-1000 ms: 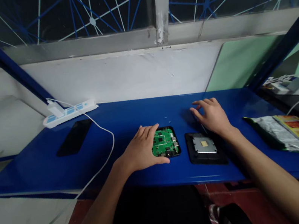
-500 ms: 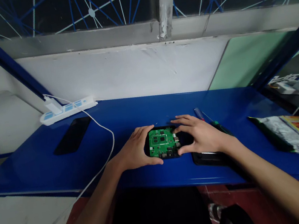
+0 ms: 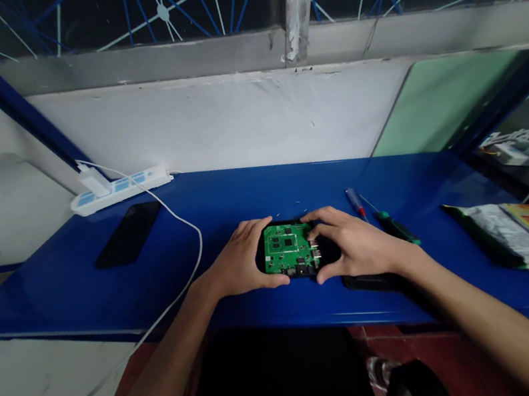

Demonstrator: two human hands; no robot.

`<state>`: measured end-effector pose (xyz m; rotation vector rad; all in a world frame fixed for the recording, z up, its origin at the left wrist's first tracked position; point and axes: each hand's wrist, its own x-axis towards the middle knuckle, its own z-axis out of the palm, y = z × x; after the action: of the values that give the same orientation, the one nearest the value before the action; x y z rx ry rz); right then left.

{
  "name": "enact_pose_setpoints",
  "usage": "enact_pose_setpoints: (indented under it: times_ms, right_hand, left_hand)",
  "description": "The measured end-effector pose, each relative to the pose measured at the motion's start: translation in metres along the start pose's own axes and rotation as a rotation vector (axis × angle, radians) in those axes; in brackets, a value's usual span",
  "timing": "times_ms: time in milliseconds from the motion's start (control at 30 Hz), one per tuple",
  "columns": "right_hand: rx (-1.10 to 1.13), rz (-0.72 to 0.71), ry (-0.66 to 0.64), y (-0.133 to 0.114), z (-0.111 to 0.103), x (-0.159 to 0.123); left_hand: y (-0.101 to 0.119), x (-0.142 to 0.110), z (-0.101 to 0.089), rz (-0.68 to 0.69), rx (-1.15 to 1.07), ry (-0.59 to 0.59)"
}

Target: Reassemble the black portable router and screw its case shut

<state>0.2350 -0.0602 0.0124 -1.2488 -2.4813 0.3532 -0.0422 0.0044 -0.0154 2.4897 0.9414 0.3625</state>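
A small black case with a green circuit board (image 3: pixel 287 249) inside lies on the blue table (image 3: pixel 225 204) near its front edge. My left hand (image 3: pixel 239 263) curls around the case's left side. My right hand (image 3: pixel 353 244) grips its right side, fingers bent over the board's edge connectors. Just right of it lies the black cover (image 3: pixel 367 282) of the case, mostly hidden under my right wrist. A red-handled screwdriver (image 3: pixel 355 203) and a green-handled screwdriver (image 3: pixel 396 228) lie behind my right hand.
A black phone (image 3: pixel 129 233) lies at the left. A white power strip (image 3: pixel 118 190) sits at the back left, its white cable (image 3: pixel 194 264) trailing off the front edge. A printed foil bag (image 3: pixel 524 235) lies at the right. A wall and window stand behind.
My right hand left the screwdrivers at the back right and came onto the right side of the case. Both hands now hold it. The view tilted slightly.
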Motion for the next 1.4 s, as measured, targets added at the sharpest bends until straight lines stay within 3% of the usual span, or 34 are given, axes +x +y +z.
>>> enact_pose_setpoints:
  times_ms: [367, 767, 1000, 1400]
  right_hand:
    - [0.067, 0.066, -0.021, -0.001, 0.000, 0.000]
    - [0.097, 0.000, 0.029, -0.001, -0.006, -0.003]
    - [0.106, -0.003, 0.013, 0.001, -0.003, -0.002]
    - [0.119, 0.089, 0.111, 0.006, 0.004, -0.001]
  left_hand:
    - [-0.001, 0.000, 0.000, -0.005, 0.014, -0.026]
    - [-0.002, -0.002, 0.002, 0.016, -0.093, 0.049]
    - [0.001, -0.003, 0.001, -0.020, -0.094, 0.021]
    - [-0.002, -0.004, 0.002, -0.079, -0.101, -0.020]
